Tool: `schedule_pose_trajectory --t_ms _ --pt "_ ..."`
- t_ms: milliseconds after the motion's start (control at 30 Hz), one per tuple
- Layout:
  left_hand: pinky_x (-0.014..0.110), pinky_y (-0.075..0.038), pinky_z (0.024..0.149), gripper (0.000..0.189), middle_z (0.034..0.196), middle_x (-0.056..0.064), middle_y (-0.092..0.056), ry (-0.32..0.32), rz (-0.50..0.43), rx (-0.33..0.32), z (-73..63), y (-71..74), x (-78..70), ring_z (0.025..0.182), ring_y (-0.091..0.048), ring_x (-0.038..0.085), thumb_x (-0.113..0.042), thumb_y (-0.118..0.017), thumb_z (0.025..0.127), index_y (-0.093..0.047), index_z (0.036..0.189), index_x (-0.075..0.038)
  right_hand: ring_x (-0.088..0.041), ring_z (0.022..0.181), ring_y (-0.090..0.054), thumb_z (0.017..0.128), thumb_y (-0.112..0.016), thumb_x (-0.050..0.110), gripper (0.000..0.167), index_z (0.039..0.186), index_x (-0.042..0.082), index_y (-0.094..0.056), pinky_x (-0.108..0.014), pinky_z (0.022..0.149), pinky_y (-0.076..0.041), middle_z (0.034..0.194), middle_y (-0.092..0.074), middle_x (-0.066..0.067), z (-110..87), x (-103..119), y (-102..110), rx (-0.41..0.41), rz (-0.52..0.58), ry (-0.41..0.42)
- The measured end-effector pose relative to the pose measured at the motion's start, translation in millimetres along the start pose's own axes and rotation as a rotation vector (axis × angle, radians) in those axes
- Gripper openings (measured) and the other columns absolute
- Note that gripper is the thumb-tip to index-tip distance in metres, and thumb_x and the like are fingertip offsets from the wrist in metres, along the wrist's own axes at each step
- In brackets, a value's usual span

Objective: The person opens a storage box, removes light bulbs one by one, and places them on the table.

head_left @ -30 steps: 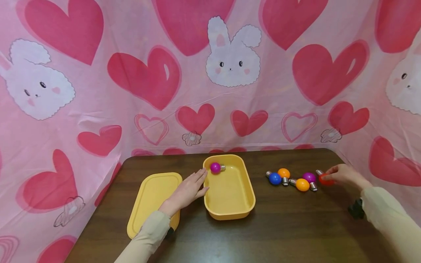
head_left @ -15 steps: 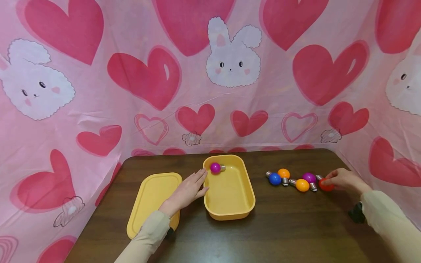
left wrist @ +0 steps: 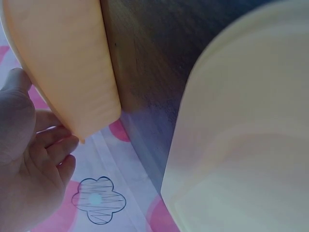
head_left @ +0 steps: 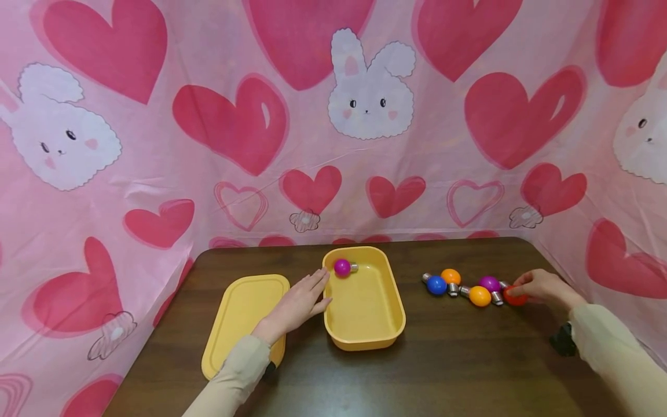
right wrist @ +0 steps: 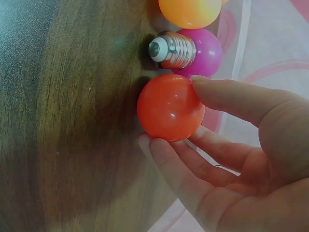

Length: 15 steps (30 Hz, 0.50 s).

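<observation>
My right hand (head_left: 544,288) pinches a red light bulb (right wrist: 169,108) between thumb and fingers, at the right end of a row of bulbs. The red bulb sits close beside a purple bulb (right wrist: 205,53), and its screw base is mostly hidden. Further left in the row are a yellow-orange bulb (head_left: 480,296), an orange bulb (head_left: 450,277) and a blue bulb (head_left: 436,284). My left hand (head_left: 297,302) touches the left rim of a yellow plastic box (head_left: 365,341) with its fingers extended. Inside that box, near the far left corner, lies another purple bulb (head_left: 342,267).
A yellow lid (head_left: 245,307) lies flat on the dark wooden table (head_left: 443,370), left of the box and partly under my left forearm. Pink cloth (head_left: 448,150) printed with hearts and rabbits hangs around the table's back and sides.
My right hand has lowered the red bulb a little toward me, bringing it down beside the purple bulb at the row's end. The left hand stays at the box rim.
</observation>
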<state>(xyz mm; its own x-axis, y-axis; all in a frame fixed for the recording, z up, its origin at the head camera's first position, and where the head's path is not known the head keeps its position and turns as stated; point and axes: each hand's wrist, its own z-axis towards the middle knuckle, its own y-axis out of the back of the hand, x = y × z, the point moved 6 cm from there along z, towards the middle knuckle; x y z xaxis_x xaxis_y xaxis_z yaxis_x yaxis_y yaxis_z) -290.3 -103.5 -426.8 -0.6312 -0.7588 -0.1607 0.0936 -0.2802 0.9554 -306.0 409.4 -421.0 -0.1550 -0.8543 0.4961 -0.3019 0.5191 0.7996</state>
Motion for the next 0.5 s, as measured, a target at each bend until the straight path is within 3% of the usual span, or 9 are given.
schedule_pose_trajectory --t_ms 500 --pt "0.048 -0.040 0.116 0.061 0.152 0.019 -0.047 -0.006 0.003 -0.011 -1.9 1.4 -1.0 0.141 -0.047 0.032 -0.032 -0.063 0.096 -0.047 0.145 0.003 -0.020 0.081 -0.061 0.089 -0.072 0.032 0.052 0.108 -0.015 -0.060 -0.036 0.076 -0.061 0.090 -0.067 -0.016 -1.0 1.9 -2.0 0.013 -0.027 0.001"
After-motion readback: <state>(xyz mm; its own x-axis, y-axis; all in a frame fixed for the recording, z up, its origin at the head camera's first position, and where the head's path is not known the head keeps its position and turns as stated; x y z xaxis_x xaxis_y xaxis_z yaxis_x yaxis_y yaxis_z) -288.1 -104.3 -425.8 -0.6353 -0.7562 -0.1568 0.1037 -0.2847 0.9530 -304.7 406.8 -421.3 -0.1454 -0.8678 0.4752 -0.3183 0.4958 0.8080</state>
